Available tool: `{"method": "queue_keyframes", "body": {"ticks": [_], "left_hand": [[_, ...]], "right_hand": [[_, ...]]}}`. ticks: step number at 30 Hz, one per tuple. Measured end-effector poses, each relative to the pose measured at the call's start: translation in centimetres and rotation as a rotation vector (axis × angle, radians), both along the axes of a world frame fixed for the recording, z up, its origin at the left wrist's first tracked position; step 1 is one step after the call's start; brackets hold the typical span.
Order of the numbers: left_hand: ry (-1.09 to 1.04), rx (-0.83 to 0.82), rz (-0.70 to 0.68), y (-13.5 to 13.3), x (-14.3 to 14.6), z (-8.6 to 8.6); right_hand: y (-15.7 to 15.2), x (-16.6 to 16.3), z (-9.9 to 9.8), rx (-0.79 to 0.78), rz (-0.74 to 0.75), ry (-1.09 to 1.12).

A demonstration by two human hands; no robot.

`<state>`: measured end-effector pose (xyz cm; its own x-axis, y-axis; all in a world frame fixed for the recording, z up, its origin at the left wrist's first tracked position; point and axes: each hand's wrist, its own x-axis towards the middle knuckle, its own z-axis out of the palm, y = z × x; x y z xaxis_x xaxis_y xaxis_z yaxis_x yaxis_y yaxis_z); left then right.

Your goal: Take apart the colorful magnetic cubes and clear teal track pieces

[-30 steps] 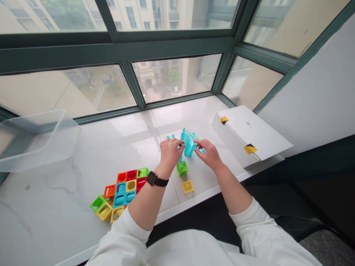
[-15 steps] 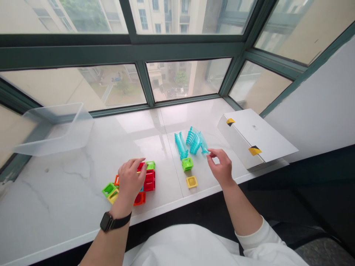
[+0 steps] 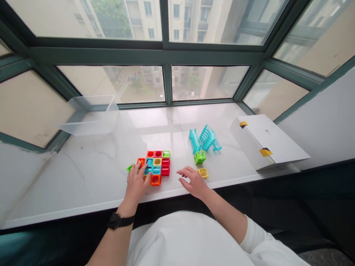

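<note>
My left hand [image 3: 137, 181] lies over the left side of a cluster of colourful hollow plastic blocks, its fingers spread and touching them. In that cluster are red blocks [image 3: 165, 166], blue blocks [image 3: 156, 169] and an orange block [image 3: 155, 180] at the front. A green block [image 3: 129, 168] pokes out left of the hand. Fingers apart and with nothing in them, my right hand [image 3: 194, 181] hovers right of the cluster. Just beyond it sits a yellow block [image 3: 203, 173], and behind that a green block [image 3: 200, 157]. My left palm hides some blocks.
Turquoise clear tube pieces, one straight [image 3: 195, 141] and one curved [image 3: 208, 138], lie behind the green block. A clear plastic bin [image 3: 91, 127] stands back left by the window. A white box [image 3: 270, 138] with yellow-black tabs is at the right. The white ledge [image 3: 94, 192] ends at its front edge.
My right hand has left the small turquoise piece and come left and nearer, towards the block cluster. My left hand has lowered onto the cluster's left part. The camera view has shifted.
</note>
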<state>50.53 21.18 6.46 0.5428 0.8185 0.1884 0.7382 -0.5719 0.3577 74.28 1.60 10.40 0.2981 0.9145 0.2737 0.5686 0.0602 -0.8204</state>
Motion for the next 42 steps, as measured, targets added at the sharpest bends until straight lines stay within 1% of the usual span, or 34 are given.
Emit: {"method": "queue_keyframes", "body": {"ticks": [2, 5, 9, 12, 15, 17, 18, 22, 24, 25, 28, 31, 37, 42], "left_hand": [[0.002, -0.028, 0.012, -0.6, 0.4, -0.1], [-0.012, -0.037, 0.032, -1.5, 1.0, -0.2], [-0.032, -0.055, 0.023, -2.5, 1.8, -0.3], [-0.053, -0.075, -0.026, -3.3, 2.1, -0.1], [-0.023, -0.058, -0.011, -3.9, 2.5, 0.5], [-0.002, -0.010, 0.003, -4.2, 3.2, 1.1], [-0.003, 0.016, -0.020, -4.3, 3.7, 1.5], [-0.013, 0.056, -0.256, -4.3, 6.4, 2.7], [0.005, 0.064, -0.341, -4.2, 7.6, 3.0], [0.018, 0.066, -0.362, -4.2, 8.1, 3.0], [0.055, 0.055, -0.376, -4.0, 8.6, 2.6], [0.078, 0.051, -0.381, -4.0, 8.4, 2.2], [0.062, 0.054, -0.389, -4.1, 8.1, 1.9], [0.036, 0.027, -0.378, -4.1, 8.1, 1.8]], "right_hand": [[0.8, -1.5, -1.6, -0.095, 0.051, 0.001], [1.7, -2.8, -3.4, -0.156, 0.061, -0.019], [2.0, -3.3, -4.9, -0.148, -0.002, -0.067], [1.8, -3.1, -5.5, -0.124, -0.077, -0.100], [1.6, -2.7, -5.9, -0.116, -0.130, -0.124], [1.6, -2.5, -6.0, -0.113, -0.134, -0.136], [1.7, -2.5, -6.1, -0.110, -0.132, -0.140], [2.3, -2.5, -6.3, -0.073, -0.138, -0.131], [2.5, -2.5, -6.3, -0.049, -0.144, -0.112], [2.6, -2.5, -6.3, -0.038, -0.142, -0.102], [2.8, -2.5, -6.3, -0.016, -0.119, -0.079], [2.9, -2.5, -6.5, -0.020, -0.122, -0.086], [2.5, -2.5, -7.2, -0.057, -0.245, -0.023], [1.9, -2.4, -7.4, -0.021, -0.303, 0.095]]}}
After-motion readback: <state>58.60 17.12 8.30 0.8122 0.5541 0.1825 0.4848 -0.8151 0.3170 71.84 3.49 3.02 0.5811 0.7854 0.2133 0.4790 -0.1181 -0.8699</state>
